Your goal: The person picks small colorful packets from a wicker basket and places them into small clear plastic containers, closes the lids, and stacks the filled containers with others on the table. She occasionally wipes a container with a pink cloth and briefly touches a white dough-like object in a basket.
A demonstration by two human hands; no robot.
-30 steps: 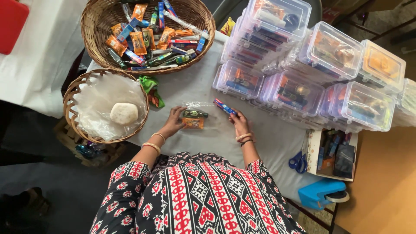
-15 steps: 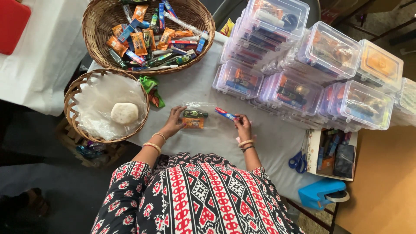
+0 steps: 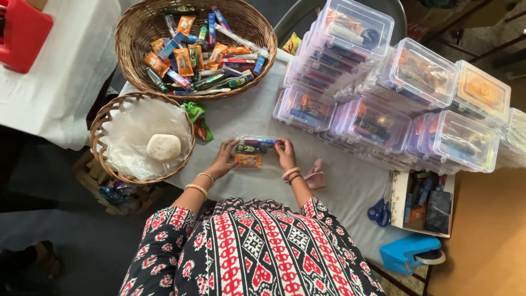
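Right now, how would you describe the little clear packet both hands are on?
Find the big wicker basket of wrapped snacks, then drop straight down the white tablecloth. Between the left hand and right hand lies the clear packet, the only flat bag, holding an orange wrapper.

Both bare forearms are stretched forward. The left hand and the right hand are kept near together, palms down, fingers bent, wrists ringed with bangles.

A wicker basket of wrapped snacks sits beside a smaller basket holding clear bags, with stacked plastic boxes, blue scissors and a tape dispenser nearby.
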